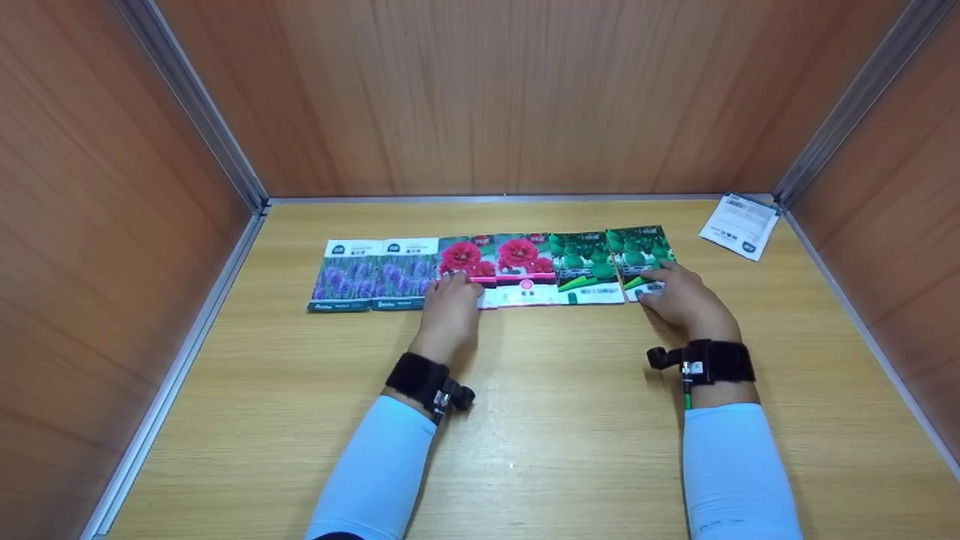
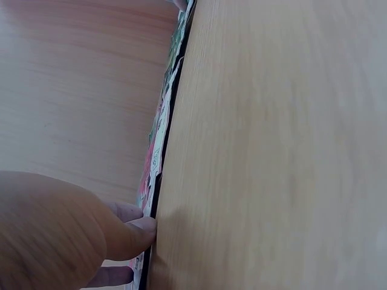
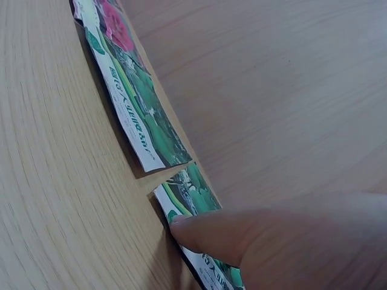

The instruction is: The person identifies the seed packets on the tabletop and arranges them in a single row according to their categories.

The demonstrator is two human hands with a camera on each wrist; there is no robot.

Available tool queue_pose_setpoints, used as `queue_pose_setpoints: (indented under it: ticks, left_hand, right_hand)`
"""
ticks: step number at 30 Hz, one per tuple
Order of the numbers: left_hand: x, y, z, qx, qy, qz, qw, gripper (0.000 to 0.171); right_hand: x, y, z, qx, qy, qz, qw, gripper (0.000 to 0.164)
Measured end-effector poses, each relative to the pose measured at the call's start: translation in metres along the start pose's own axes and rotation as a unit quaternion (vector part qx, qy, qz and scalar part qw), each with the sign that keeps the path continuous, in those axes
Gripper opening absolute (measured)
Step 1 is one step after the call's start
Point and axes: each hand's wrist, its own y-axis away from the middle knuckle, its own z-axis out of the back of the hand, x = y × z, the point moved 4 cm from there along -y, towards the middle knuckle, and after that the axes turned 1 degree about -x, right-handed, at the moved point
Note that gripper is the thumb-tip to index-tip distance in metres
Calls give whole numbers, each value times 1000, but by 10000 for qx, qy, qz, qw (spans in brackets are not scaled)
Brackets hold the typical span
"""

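A row of seed packets lies on the table. Two lavender packets (image 1: 343, 274) are at its left, two pink-flower packets (image 1: 525, 262) in the middle, two green-fruit packets (image 1: 581, 259) at its right. My left hand (image 1: 451, 311) holds the left pink-flower packet by its lower part; in the left wrist view the thumb (image 2: 142, 229) lies at its near edge. With thumb and fingers my right hand (image 1: 694, 304) grips the rightmost green packet (image 1: 637, 247), which sits slightly tilted. The right wrist view shows the thumb (image 3: 199, 232) on its white strip and a narrow gap to its neighbour.
Another packet, white side up (image 1: 741, 225), lies at an angle in the back right corner. Wood-grain panels (image 1: 480, 97) with metal edging wall in the back and both sides of the table (image 1: 555, 435).
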Motion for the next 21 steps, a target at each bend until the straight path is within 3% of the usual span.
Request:
queue_pose_setpoints:
  ticks: [13,21]
  left_hand:
    - [0,1,1,-52,34,-60,10000,43]
    - [0,1,1,-196,-18,-176,9997,44]
  right_hand:
    - [3,0,1,111,-103,-57,9999,62]
    - [3,1,1,-71,-7,81,9999,64]
